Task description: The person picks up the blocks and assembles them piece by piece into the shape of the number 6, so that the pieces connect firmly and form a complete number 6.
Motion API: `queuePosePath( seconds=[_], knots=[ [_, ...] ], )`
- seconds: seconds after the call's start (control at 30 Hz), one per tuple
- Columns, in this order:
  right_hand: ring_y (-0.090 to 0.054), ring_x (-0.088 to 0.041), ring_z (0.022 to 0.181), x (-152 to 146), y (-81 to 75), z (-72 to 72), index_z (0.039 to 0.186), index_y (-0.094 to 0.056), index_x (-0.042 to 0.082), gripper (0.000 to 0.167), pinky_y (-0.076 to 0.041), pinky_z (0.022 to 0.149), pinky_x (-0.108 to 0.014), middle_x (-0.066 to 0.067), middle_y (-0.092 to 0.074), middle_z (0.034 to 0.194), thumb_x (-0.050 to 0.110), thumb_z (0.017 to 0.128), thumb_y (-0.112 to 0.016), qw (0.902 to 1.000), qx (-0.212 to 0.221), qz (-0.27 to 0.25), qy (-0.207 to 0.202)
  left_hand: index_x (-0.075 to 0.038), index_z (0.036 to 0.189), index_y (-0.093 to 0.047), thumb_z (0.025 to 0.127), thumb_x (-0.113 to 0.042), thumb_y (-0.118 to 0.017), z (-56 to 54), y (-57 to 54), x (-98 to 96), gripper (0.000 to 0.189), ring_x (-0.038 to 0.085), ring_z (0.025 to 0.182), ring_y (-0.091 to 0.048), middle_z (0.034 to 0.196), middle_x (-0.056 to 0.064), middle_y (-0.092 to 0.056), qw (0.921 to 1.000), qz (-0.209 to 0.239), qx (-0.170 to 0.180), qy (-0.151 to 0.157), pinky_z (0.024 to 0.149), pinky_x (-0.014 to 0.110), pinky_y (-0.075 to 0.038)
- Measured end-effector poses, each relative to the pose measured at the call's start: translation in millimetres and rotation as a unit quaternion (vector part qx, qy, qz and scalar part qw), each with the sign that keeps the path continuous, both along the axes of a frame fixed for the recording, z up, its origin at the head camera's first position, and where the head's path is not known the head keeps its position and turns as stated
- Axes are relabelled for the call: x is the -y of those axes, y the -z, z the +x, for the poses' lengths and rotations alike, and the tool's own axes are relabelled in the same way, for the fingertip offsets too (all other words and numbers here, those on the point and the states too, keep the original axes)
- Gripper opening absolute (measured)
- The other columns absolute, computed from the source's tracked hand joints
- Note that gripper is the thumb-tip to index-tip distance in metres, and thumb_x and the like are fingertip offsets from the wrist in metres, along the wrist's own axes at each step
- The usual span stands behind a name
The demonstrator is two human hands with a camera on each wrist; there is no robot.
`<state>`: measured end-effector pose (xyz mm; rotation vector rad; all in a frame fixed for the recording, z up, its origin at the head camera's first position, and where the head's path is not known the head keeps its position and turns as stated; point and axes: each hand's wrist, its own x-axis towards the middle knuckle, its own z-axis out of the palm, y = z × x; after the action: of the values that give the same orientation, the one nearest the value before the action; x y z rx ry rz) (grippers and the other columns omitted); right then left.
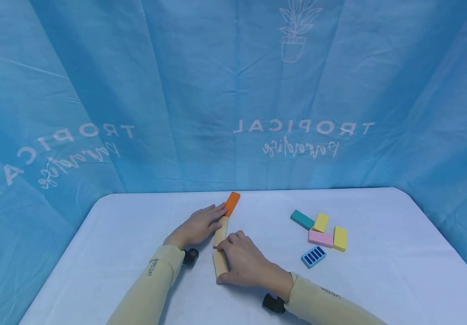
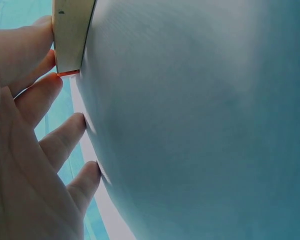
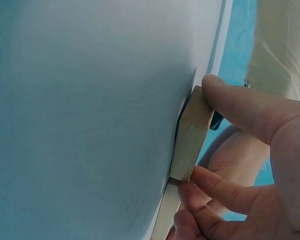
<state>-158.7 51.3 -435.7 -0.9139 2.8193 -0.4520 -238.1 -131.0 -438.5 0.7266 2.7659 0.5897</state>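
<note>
Three blocks form a line on the white table: an orange block (image 1: 232,203) at the far end, a plain wooden block (image 1: 220,232) in the middle, and another plain wooden block (image 1: 219,264) nearest. My left hand (image 1: 198,225) lies along the left side, its fingers extended against the orange block and its thumb touching the middle block (image 2: 71,35). My right hand (image 1: 245,262) pinches the nearest block lengthwise; in the right wrist view the thumb presses one end of this block (image 3: 192,140) and fingertips the other, near the joint with the middle block.
To the right lie a teal block (image 1: 302,220), two yellow blocks (image 1: 340,238), a pink block (image 1: 320,239) and a blue block with dark stripes (image 1: 313,257). A blue printed curtain (image 1: 201,90) hangs behind the white table (image 1: 379,280).
</note>
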Motion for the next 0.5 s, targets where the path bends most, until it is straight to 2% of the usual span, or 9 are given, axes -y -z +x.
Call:
queuePosePath(
  seconds=[0.17,0.5],
  knots=[
    [-0.049,-0.015,0.106,-1.8,-0.1,-0.2,0.126,-0.067,0.016,0.067,-0.047,0.089,-0.029,-0.001,-0.062,0.119,0.053,0.073,-0.087,1.0000,0.002,-0.004,0.001,-0.015,0.155,-0.041,0.105,-0.026,-0.054,0.7,0.3,0.2,0.053,0.030,0.150,-0.026,0.164,0.002,-0.028,1.0000,0.000,-0.001,0.000,0.120,0.055,-0.022],
    [-0.051,-0.014,0.108,-6.5,-3.8,-2.1,0.122,-0.070,0.015,0.062,-0.048,0.093,-0.031,0.002,-0.064,0.118,0.051,0.074,-0.087,0.9996,0.007,-0.028,-0.002,-0.013,0.155,-0.041,0.105,-0.025,-0.054,-0.6,0.9,1.2,0.053,0.032,0.150,-0.025,0.164,0.003,-0.028,1.0000,0.004,-0.003,0.007,0.120,0.057,-0.021]
  ],
)
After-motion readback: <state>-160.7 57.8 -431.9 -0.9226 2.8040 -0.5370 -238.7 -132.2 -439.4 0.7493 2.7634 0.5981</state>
